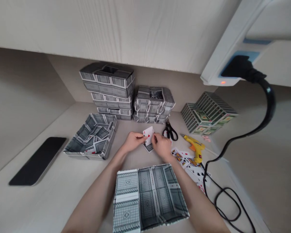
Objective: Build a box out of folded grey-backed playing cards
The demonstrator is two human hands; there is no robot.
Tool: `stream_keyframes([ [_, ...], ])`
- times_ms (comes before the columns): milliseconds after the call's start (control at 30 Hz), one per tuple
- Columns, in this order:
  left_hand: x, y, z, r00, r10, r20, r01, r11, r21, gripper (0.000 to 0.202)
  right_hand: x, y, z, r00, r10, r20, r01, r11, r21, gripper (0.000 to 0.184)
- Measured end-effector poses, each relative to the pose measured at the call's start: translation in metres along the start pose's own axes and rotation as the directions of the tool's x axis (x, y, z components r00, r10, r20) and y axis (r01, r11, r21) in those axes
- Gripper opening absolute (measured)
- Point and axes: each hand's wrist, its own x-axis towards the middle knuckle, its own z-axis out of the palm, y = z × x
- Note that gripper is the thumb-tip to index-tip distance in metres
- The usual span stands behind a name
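An ace of hearts playing card [148, 135] is held upright, its face toward me. My left hand [135, 141] pinches its left edge, and my right hand [162, 145] grips its right edge. Just below the card, another playing card [149, 148] lies back side up on the table, partly covered by my right hand. Between my forearms, close to me, stands an open box built of playing cards [127, 197], with grey patterned backs covering its walls and left part. Black-handled scissors [171, 132] lie just beyond my right hand.
A card-built tray [106, 150] of loose cards and a black phone [37, 161] lie left. Stacked card boxes [111, 84] stand behind. Right are a yellow glue gun [196, 147], scattered cards [188, 160], green card packs [215, 111] and a looping black cable [244, 129] from a power strip [228, 58].
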Motion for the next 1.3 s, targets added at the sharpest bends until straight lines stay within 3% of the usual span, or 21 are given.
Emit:
stream_keyframes([
  [100,0.002,0.001,-0.001,0.999,-0.003,-0.032,0.003,1.000,-0.020,0.032,0.002,0.003,0.004,0.995,0.094,0.025,-0.098,0.966,0.240,0.024],
  [167,0.003,0.001,-0.002,0.998,-0.002,-0.057,0.001,1.000,-0.024,0.031,0.005,0.008,0.006,0.987,0.135,0.092,-0.162,0.882,0.443,0.025],
  [267,0.004,0.000,-0.002,0.997,0.009,-0.075,-0.011,1.000,-0.021,0.032,0.009,0.015,0.007,0.977,0.137,0.161,-0.206,0.794,0.573,0.025],
  [400,0.002,-0.001,-0.001,0.999,0.017,-0.031,-0.018,1.000,-0.021,0.033,0.010,0.016,0.003,0.990,0.069,0.125,-0.123,0.857,0.500,0.023],
  [533,0.001,-0.001,-0.001,1.000,0.012,0.015,-0.011,1.000,-0.016,0.034,0.006,0.006,-0.001,0.999,-0.034,0.042,0.023,0.974,0.226,0.021],
  [667,0.001,-0.001,0.000,0.999,0.032,0.004,-0.032,0.999,0.022,0.037,0.003,-0.002,0.000,0.998,-0.047,-0.031,0.047,0.999,-0.001,0.018],
  [833,0.005,-0.002,-0.001,0.999,0.015,-0.050,-0.016,1.000,-0.021,0.034,0.007,0.005,0.002,1.000,0.015,0.004,-0.015,0.967,0.255,0.021],
  [967,0.006,-0.002,-0.001,0.998,0.008,-0.064,-0.009,1.000,-0.004,0.032,0.010,0.013,0.001,0.999,-0.012,0.053,-0.009,0.922,0.386,0.021],
  [1100,0.004,-0.001,-0.001,0.999,0.003,-0.037,-0.004,1.000,-0.028,0.030,0.010,0.013,0.001,0.997,-0.024,0.068,-0.001,0.939,0.344,0.020],
  [1300,0.003,-0.001,0.001,1.000,0.011,-0.006,-0.010,1.000,0.002,0.034,0.005,0.004,0.000,0.998,-0.069,-0.005,0.069,0.990,0.120,0.019],
])
